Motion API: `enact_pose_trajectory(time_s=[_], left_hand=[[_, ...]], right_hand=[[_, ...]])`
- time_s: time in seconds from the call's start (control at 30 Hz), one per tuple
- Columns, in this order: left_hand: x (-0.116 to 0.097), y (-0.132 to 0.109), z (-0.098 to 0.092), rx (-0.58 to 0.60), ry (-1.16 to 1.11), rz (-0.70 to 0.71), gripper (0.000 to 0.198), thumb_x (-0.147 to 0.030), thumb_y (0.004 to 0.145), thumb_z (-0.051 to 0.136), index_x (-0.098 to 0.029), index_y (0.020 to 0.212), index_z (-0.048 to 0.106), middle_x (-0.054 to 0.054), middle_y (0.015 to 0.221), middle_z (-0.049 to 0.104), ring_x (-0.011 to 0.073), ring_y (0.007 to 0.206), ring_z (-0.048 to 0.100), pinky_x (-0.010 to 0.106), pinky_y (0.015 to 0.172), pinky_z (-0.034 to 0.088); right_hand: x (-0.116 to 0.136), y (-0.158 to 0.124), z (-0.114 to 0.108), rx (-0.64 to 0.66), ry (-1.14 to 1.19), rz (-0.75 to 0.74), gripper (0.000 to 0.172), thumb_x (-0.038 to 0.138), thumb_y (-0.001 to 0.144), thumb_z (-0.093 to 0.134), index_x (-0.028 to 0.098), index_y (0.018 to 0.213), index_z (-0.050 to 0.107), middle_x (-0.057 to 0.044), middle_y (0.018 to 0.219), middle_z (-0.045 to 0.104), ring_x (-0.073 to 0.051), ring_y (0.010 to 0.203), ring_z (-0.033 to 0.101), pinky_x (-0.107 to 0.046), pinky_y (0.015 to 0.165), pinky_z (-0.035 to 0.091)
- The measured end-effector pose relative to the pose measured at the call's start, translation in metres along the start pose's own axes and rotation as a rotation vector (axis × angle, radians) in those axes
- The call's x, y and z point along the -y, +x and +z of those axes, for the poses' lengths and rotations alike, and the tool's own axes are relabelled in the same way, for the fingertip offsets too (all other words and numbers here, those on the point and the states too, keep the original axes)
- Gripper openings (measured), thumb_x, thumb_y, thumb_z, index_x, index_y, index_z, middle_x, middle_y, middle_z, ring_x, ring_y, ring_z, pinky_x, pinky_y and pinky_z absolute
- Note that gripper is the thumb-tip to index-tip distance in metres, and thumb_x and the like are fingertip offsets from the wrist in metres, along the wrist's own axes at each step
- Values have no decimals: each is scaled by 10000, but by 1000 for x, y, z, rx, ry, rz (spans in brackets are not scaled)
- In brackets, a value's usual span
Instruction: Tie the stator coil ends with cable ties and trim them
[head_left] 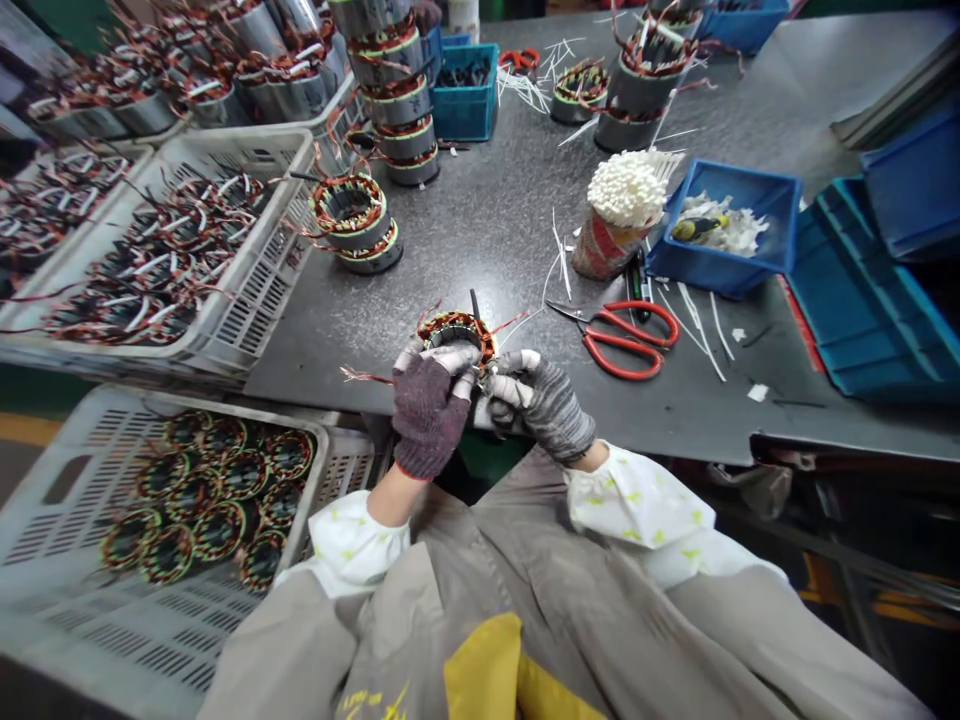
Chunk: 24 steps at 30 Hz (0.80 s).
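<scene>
A ring-shaped motor stator (457,328) with copper windings rests at the table's front edge, tilted toward me. My left hand (433,400), in a dark purple knit glove, is closed around its near left side, thumb and fingers on the rim. My right hand (546,395), in a grey knit glove, pinches at the stator's right side; what lies between its fingertips is too small to make out. A thin white strand runs up from near those fingertips. Copper lead wires (366,375) stick out to the left, and a black lead (474,303) stands up at the back.
Red-handled scissors (630,340) lie to the right, near a cup of white ties (611,235) and a blue bin (784,230). Stacked stators (397,100) and a short pair (352,215) stand left. Crates (247,300) of stators flank the table; another crate (319,490) sits lower left.
</scene>
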<state>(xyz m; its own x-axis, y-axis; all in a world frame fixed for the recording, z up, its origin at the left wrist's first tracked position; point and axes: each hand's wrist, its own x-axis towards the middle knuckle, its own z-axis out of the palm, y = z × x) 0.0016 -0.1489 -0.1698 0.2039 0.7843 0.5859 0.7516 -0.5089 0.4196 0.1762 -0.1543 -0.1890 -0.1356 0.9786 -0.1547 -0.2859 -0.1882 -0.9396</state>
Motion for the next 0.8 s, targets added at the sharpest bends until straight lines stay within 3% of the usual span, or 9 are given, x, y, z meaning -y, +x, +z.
enact_pose_trajectory(time_s=[0.07,0.23,0.37,0.5,0.57,0.67,0.73,0.8], left_hand=[[1,-1,-1,17,36,31,247,-243,1017,581,-238,1195,752,49,1191,821,239,1188,737,523,1250,417],[3,-6,-3,51,98,88,275,-238,1015,567,-234,1220,749,58,1186,815,250,1195,727,534,1247,401],[6,-4,-7,48,89,190,292,-242,1030,572,-221,1270,738,78,1187,811,252,1186,727,527,1220,423],[7,-2,-13,118,44,194,315,-270,1041,590,-247,1325,725,67,1236,807,243,1240,712,526,1246,399],[5,-3,-15,164,44,188,309,-294,1046,574,-267,1303,743,58,1237,807,242,1257,704,521,1249,390],[0,-8,-15,222,72,168,329,-343,1020,572,-277,1280,761,51,1243,806,248,1257,697,504,1228,397],[-2,-11,-11,229,102,128,339,-370,993,602,-266,1271,765,52,1255,801,254,1249,692,492,1193,420],[-2,-13,-7,197,125,60,315,-380,1002,614,-265,1250,770,48,1252,799,249,1238,690,480,1170,431]], right_hand=[[4,1,4,-36,13,15,572,660,644,947,226,823,621,35,625,637,-120,490,562,-246,450,475],[4,0,2,-11,-136,-87,483,667,776,828,211,852,690,15,650,661,-123,540,561,-265,525,502],[-1,9,-4,-16,-351,-227,431,619,861,760,188,872,750,-46,784,740,-170,670,645,-323,671,564],[3,12,-10,1,-668,-406,353,497,991,649,185,1001,812,-112,978,791,-229,873,719,-375,847,586],[10,9,-10,13,-918,-515,299,411,1011,633,191,1041,834,-132,1011,791,-239,876,709,-368,825,566],[19,1,-8,-21,-1241,-703,287,370,1012,616,201,933,835,-116,856,752,-218,715,644,-341,670,488],[20,-5,-11,-76,-1341,-812,344,378,1010,595,198,797,798,-102,735,689,-211,633,593,-342,612,432],[20,-10,-21,-84,-1341,-825,379,368,1019,550,208,765,781,-116,767,687,-244,669,615,-375,632,458]])
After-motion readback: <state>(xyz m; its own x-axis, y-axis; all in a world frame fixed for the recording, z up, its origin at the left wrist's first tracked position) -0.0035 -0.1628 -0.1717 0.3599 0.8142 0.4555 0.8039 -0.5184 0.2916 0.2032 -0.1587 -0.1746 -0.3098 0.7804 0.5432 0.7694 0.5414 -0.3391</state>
